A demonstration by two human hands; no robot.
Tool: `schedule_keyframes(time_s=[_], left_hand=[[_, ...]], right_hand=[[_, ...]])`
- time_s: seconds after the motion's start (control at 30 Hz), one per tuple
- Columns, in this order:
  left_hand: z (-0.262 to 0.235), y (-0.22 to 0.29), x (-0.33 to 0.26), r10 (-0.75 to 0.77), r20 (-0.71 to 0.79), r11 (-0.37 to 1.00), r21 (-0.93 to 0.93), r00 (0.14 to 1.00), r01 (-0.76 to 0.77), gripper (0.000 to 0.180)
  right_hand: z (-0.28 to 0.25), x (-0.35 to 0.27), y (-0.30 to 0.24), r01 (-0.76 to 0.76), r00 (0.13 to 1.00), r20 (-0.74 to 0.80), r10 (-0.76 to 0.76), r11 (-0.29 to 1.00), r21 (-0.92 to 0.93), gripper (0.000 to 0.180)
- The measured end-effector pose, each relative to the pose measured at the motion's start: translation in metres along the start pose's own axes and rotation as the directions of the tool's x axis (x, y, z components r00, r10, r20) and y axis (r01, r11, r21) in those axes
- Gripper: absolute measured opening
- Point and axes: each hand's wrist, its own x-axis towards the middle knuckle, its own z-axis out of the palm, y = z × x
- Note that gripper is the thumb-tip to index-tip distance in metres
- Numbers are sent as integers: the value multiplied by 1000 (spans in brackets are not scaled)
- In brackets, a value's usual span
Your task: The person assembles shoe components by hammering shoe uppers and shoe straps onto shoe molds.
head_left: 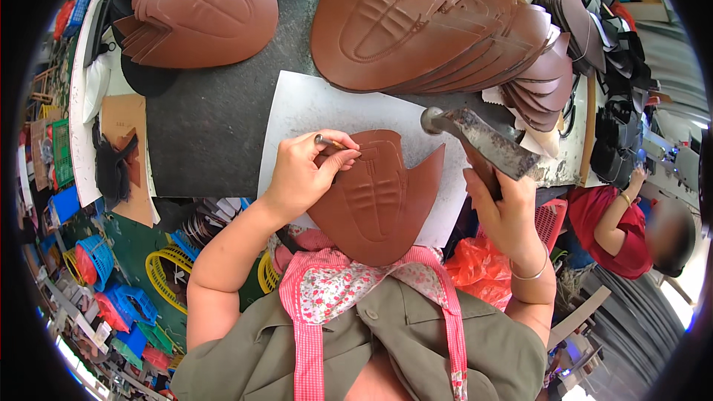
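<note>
A brown leather shoe upper piece [349, 212] lies on a white board [297, 108] in front of me, its lower tip reaching over the board's near edge to my apron. Raised lines and ridges are pressed into its middle. My left hand [301, 174] pinches a short metal punch [322, 140] over the upper part of that piece; its tip is hidden by the fingers or too small to make out. To the right, my right hand [509, 212] is wrapped round the handle of a worn metal hammer [483, 137]. The hammer head is raised over the board's right side, apart from the punch.
Stacks of similar brown pieces stand at the back left [208, 15] and back right [405, 30] on the dark work surface [200, 141]. A red plastic bag [479, 267] is below my right forearm. Another person [620, 223] sits at far right. Coloured baskets [167, 275] fill the lower left.
</note>
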Motion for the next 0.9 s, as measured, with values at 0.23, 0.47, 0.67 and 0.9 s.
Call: schedule_keyframes(time_s=[0.23, 0.47, 0.67, 0.9], left_hand=[[0, 6, 2, 217, 84, 918, 320, 972, -233, 7], [10, 9, 10, 404, 208, 751, 480, 891, -452, 6], [7, 0, 11, 35, 49, 997, 67, 998, -39, 4], [9, 2, 11, 115, 53, 979, 164, 992, -122, 5]], right_hand=[[-22, -21, -39, 57, 962, -272, 20, 961, 271, 29], [27, -24, 9, 368, 909, 196, -369, 929, 42, 32], [15, -23, -4, 282, 956, -21, -293, 936, -209, 6], [3, -37, -12, -191, 981, -56, 184, 967, -171, 9]])
